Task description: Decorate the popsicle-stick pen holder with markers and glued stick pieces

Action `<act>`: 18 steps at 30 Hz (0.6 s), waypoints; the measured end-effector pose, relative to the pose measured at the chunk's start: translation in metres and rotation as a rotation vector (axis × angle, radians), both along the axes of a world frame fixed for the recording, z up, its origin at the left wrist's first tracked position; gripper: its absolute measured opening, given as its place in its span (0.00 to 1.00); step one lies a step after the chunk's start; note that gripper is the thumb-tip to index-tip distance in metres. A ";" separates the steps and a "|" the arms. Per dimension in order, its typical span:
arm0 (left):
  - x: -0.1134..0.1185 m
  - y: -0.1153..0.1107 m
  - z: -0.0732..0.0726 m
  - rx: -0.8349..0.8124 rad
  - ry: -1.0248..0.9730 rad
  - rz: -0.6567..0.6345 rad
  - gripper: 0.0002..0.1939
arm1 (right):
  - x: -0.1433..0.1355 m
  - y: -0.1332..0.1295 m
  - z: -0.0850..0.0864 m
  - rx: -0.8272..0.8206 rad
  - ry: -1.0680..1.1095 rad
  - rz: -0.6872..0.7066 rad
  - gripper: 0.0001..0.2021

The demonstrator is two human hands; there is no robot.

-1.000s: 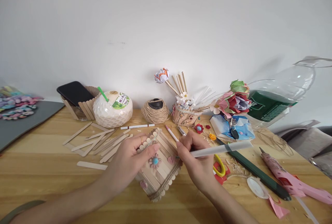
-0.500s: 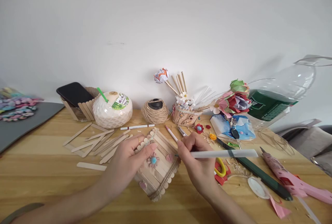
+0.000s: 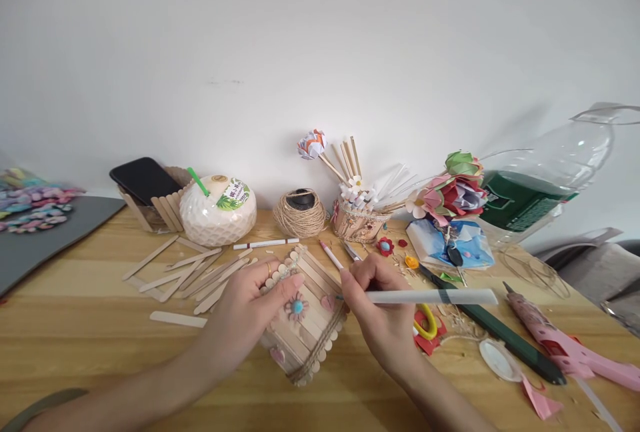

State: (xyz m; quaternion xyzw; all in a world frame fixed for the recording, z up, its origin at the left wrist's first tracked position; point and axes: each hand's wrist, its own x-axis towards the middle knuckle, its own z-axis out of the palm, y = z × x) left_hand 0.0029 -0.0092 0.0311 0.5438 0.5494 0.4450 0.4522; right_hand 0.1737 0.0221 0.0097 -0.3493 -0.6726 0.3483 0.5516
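Head view: nearest me, over the wooden table [image 3: 100, 352], a wooden piece [image 3: 307, 333] sits between my two hands, turned so that one corner points toward me; whether it rests on the tabletop I cannot tell. Pale flat sticks run side by side across its face, some browner than others. Their rounded ends make scalloped borders along two opposite edges, with twine [image 3: 319, 350] running just inside the nearer one. A flower [image 3: 297, 307] with a bright blue centre decorates the face, and pink hearts [image 3: 327, 303] show toward the right and lower left. My left hand [image 3: 255, 299] is clamped on the left side, thumb lying across the face above the flower. My right hand [image 3: 377, 302] is closed round a white pen [image 3: 430, 296], its teal tip just beside the right heart; I can't make out whether they touch. A pink glue gun [image 3: 555, 349] lies to my right, loose sticks [image 3: 177, 319] to my left. Farther back stand a wrapped coconut [image 3: 217, 217] and a ball of string [image 3: 297, 221], before a white wall [image 3: 320, 39].
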 end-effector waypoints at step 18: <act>0.001 0.000 0.000 -0.015 -0.001 -0.002 0.15 | 0.000 -0.001 0.002 -0.005 0.004 0.013 0.17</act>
